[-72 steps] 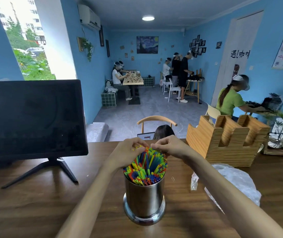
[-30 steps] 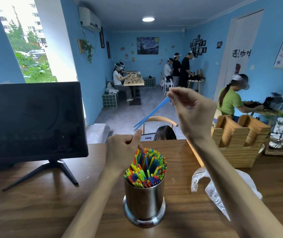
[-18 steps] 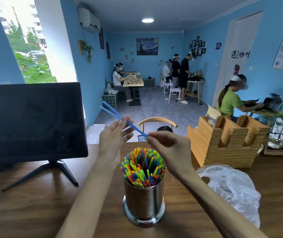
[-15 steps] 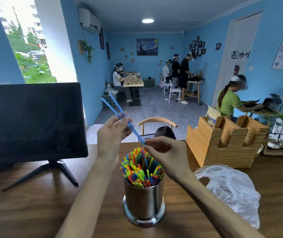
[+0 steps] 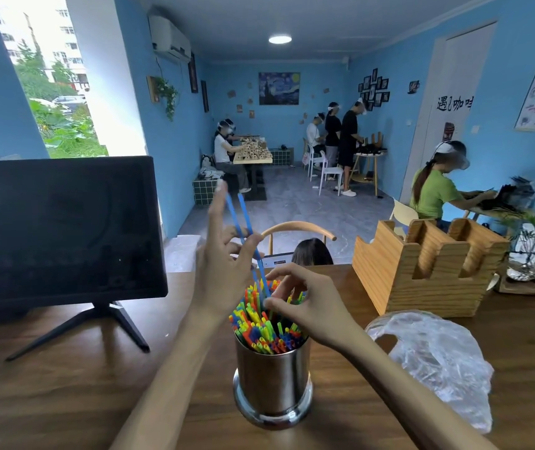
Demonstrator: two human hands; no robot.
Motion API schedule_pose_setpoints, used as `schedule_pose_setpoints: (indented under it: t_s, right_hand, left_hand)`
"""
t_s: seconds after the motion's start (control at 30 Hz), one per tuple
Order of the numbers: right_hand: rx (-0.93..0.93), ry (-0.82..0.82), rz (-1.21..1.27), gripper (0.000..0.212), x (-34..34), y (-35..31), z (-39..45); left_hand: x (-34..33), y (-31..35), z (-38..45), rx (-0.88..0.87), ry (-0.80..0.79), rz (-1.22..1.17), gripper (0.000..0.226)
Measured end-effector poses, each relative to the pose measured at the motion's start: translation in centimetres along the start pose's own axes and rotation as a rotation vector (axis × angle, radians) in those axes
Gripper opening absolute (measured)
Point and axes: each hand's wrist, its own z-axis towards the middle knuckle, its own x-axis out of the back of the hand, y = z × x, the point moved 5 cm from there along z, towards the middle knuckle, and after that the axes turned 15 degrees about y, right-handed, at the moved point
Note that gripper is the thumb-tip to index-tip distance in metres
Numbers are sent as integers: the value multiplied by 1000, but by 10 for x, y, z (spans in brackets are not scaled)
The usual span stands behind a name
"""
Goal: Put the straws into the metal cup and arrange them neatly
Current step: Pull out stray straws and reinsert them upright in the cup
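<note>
I see the cup [image 5: 272,375], near the table's [image 5: 65,384] front edge, already packed with straws [image 5: 264,323]. My left hand [image 5: 224,264] grips two blue straws [image 5: 243,222]; my right hand [image 5: 305,303] apparently pinches their lower ends. Seating and levelling remain.

A small café or coffee shop: beyond the left hand [image 5: 224,271] blue walls carry a painting [image 5: 279,88], framed photos [image 5: 373,89] and hand-lettered characters [image 5: 454,103], with people seated and standing at little tables [image 5: 253,155] further back. Right of the right hand [image 5: 305,306], a wooden cup-and-lid holder [image 5: 428,271] stands on the wood worktop [image 5: 65,384]; left of the left hand, a dark point-of-sale style screen [image 5: 61,225]
</note>
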Motion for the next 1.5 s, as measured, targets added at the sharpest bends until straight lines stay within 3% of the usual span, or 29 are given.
schedule_pose_setpoints:
  t_s: [0.13, 0.23, 0.53, 0.7, 0.83, 1.03, 1.13, 1.27, 1.4, 1.5]
  right_hand:
    - [-93, 76, 147, 11, 14, 8, 5]
    - [-245, 129, 246, 11, 20, 20, 8]
    - [-313, 151, 228, 15, 17, 43, 2]
    - [-322, 175, 232, 13, 20, 48, -1]
    - [-294, 169, 205, 9, 22, 51, -2]
    - [-268, 96, 125, 4, 21, 51, 2]
    - [-255, 63, 128, 4, 21, 50, 0]
    - [-250, 38, 112, 8, 20, 52, -4]
    - [-222, 18, 69, 7, 23, 49, -5]
    - [-209, 5, 56, 6, 24, 44, -7]
  left_hand:
    - [-5, -10, -8, 32, -132, 55, 66]
    - [-6, -20, -20, 107, -147, -8, 74]
    - [-12, -27, -25, -50, -183, 144, 61]
    - [-7, -43, -36, -69, -232, 268, 20]
    - [2, -59, -43, -46, -215, 333, 9]
    - [8, -57, -39, -29, -390, 434, 16]
    - [11, -46, -42, -103, -340, 371, 24]
    - [12, -25, -57, -236, -323, 311, 9]
    - [5, -29, -76, -343, -548, 450, 40]
    - [12, -39, -75, -330, -538, 456, 40]
